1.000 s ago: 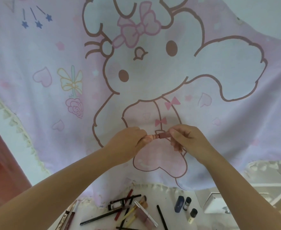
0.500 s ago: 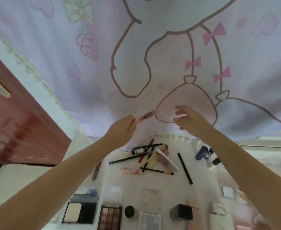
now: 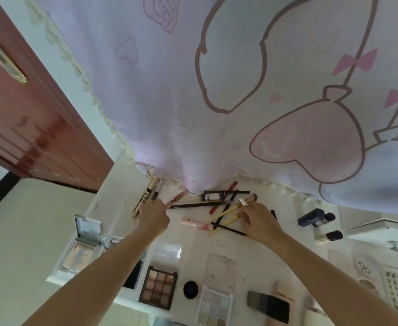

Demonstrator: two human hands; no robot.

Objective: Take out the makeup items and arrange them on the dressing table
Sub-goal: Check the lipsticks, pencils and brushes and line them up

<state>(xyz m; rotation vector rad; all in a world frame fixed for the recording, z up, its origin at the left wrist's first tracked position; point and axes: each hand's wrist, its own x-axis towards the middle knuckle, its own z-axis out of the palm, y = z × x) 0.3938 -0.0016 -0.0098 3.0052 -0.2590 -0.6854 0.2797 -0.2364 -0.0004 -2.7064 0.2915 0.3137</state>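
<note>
White dressing table (image 3: 252,245) under a cartoon-print curtain (image 3: 216,90): the pink lipstick tube (image 3: 178,198) sticks out past the left hand (image 3: 154,214), pinched between its fingertips, long axis aimed toward 1 o'clock at the curtain hem. At 3 o'clock from it, the right hand (image 3: 258,222) curls over the brush pile (image 3: 228,210); whether it grips one I cannot tell, its fingers hiding the handles

The curtain (image 3: 160,95) is pale lilac-white, printed with pink hearts, pink bows, a rose and brown cartoon outlines (cream frill along its edge). The door (image 3: 28,128) is reddish-brown. The tabletop (image 3: 259,250) is white. The palette (image 3: 158,287) shows brown and beige squares. One bottle (image 3: 315,217) is dark blue.
</note>
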